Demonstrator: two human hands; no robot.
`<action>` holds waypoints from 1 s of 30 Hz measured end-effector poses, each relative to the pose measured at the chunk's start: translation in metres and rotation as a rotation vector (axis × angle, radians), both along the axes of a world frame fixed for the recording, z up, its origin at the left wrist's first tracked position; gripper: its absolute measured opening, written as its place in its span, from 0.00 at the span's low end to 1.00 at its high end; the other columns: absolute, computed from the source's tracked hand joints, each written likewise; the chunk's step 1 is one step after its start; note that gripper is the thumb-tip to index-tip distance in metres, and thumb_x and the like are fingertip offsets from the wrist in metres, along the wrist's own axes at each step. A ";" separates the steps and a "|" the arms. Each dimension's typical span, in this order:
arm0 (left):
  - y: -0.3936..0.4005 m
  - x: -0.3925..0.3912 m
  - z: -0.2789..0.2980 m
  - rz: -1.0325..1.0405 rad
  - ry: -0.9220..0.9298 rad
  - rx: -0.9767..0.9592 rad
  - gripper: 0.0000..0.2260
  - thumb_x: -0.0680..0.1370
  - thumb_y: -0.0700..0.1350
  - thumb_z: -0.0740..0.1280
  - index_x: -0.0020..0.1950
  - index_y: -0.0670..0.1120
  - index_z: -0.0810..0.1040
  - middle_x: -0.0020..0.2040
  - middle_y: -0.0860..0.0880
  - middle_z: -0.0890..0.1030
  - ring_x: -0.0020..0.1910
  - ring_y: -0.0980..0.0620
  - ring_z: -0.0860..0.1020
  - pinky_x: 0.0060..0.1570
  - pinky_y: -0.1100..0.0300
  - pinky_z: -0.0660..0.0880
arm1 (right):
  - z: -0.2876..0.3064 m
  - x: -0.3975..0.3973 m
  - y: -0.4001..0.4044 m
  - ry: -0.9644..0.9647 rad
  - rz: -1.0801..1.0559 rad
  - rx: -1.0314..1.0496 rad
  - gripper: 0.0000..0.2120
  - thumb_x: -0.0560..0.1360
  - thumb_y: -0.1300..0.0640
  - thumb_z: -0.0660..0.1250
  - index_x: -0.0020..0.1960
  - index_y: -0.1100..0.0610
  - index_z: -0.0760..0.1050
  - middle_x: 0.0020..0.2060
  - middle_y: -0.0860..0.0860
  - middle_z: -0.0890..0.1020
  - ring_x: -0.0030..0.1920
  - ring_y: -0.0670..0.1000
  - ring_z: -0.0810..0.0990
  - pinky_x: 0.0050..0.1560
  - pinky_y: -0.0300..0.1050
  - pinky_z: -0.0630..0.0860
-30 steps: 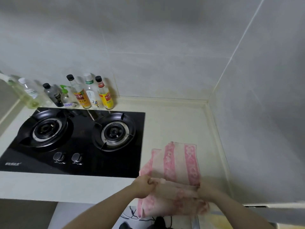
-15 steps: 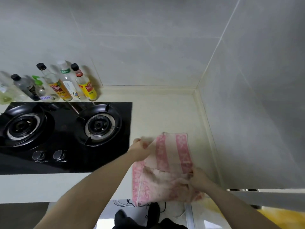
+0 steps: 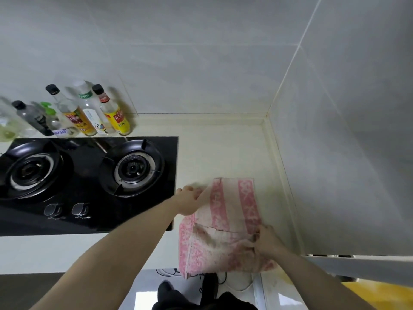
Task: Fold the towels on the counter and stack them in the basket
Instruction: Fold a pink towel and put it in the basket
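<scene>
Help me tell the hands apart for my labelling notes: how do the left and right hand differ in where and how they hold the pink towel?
The left hand holds the pink towel at its left edge, farther back beside the stove; the right hand holds it at the right edge, nearer the counter's front. The left hand lifts its edge; the right hand pinches the folded layers low. Both hands grip the same towel.

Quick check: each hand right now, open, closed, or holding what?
Left hand: grip pinches the pink towel's left edge.
Right hand: grip holds the towel's right side.
</scene>
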State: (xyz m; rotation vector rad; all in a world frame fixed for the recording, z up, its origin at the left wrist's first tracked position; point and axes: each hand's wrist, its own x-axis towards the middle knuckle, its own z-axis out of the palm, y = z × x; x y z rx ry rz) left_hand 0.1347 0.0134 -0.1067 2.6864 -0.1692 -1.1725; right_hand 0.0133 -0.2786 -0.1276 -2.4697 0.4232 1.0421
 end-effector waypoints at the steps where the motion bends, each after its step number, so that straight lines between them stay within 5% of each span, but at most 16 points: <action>1: -0.002 -0.004 0.006 -0.053 -0.017 0.030 0.32 0.75 0.61 0.45 0.81 0.59 0.57 0.79 0.48 0.61 0.76 0.39 0.58 0.71 0.36 0.62 | 0.001 0.000 0.000 0.005 0.011 -0.012 0.18 0.73 0.46 0.73 0.58 0.52 0.72 0.60 0.54 0.69 0.53 0.55 0.78 0.57 0.45 0.75; 4: -0.002 -0.006 0.008 -0.102 -0.095 0.114 0.30 0.77 0.44 0.57 0.80 0.52 0.60 0.78 0.49 0.61 0.70 0.41 0.63 0.66 0.41 0.68 | -0.002 -0.001 -0.002 0.010 0.009 -0.018 0.20 0.73 0.45 0.73 0.59 0.51 0.72 0.62 0.54 0.69 0.54 0.55 0.78 0.55 0.44 0.74; 9: 0.006 -0.006 0.017 -0.038 -0.146 0.226 0.30 0.78 0.45 0.63 0.80 0.45 0.59 0.74 0.45 0.64 0.69 0.42 0.65 0.66 0.45 0.69 | -0.003 -0.005 -0.001 -0.023 0.006 -0.008 0.18 0.74 0.49 0.71 0.61 0.52 0.72 0.64 0.55 0.68 0.53 0.56 0.77 0.53 0.43 0.72; 12: -0.002 -0.028 0.025 0.005 -0.231 0.063 0.35 0.74 0.42 0.65 0.80 0.49 0.58 0.78 0.48 0.60 0.72 0.43 0.65 0.68 0.47 0.71 | -0.006 -0.007 -0.003 -0.070 -0.034 0.065 0.17 0.72 0.49 0.73 0.58 0.52 0.74 0.61 0.54 0.71 0.52 0.54 0.78 0.57 0.46 0.77; 16: -0.011 -0.089 0.011 -0.183 -0.036 -0.133 0.29 0.75 0.53 0.61 0.77 0.53 0.66 0.77 0.50 0.66 0.75 0.43 0.64 0.73 0.46 0.65 | 0.002 -0.011 -0.007 -0.200 -0.112 0.212 0.16 0.67 0.45 0.75 0.53 0.45 0.77 0.50 0.42 0.82 0.50 0.46 0.82 0.46 0.42 0.79; 19: -0.012 -0.110 0.000 0.048 0.031 -0.157 0.33 0.73 0.51 0.61 0.79 0.54 0.61 0.77 0.49 0.65 0.75 0.42 0.63 0.71 0.47 0.68 | 0.012 -0.013 -0.009 -0.312 -0.080 0.245 0.12 0.70 0.50 0.66 0.53 0.41 0.78 0.50 0.39 0.83 0.52 0.44 0.82 0.54 0.47 0.81; 21: -0.013 -0.110 -0.006 0.302 0.009 -0.192 0.32 0.76 0.53 0.62 0.80 0.52 0.60 0.77 0.48 0.65 0.72 0.43 0.66 0.66 0.51 0.74 | 0.019 -0.010 -0.010 -0.351 -0.072 0.287 0.12 0.75 0.54 0.65 0.54 0.40 0.78 0.52 0.38 0.83 0.53 0.43 0.81 0.56 0.47 0.80; 24: -0.012 -0.108 -0.012 0.544 0.024 -0.224 0.31 0.78 0.57 0.66 0.79 0.52 0.63 0.70 0.48 0.73 0.59 0.49 0.76 0.44 0.61 0.78 | 0.031 -0.007 -0.010 -0.436 -0.082 0.332 0.10 0.77 0.55 0.64 0.48 0.40 0.78 0.43 0.37 0.82 0.45 0.41 0.81 0.46 0.43 0.78; 30: -0.021 -0.116 -0.017 0.634 0.012 -0.204 0.21 0.79 0.53 0.66 0.71 0.50 0.72 0.54 0.51 0.80 0.45 0.54 0.78 0.30 0.67 0.70 | 0.048 -0.003 -0.004 -0.464 -0.044 0.383 0.08 0.77 0.59 0.63 0.40 0.50 0.72 0.35 0.52 0.78 0.33 0.47 0.74 0.37 0.43 0.70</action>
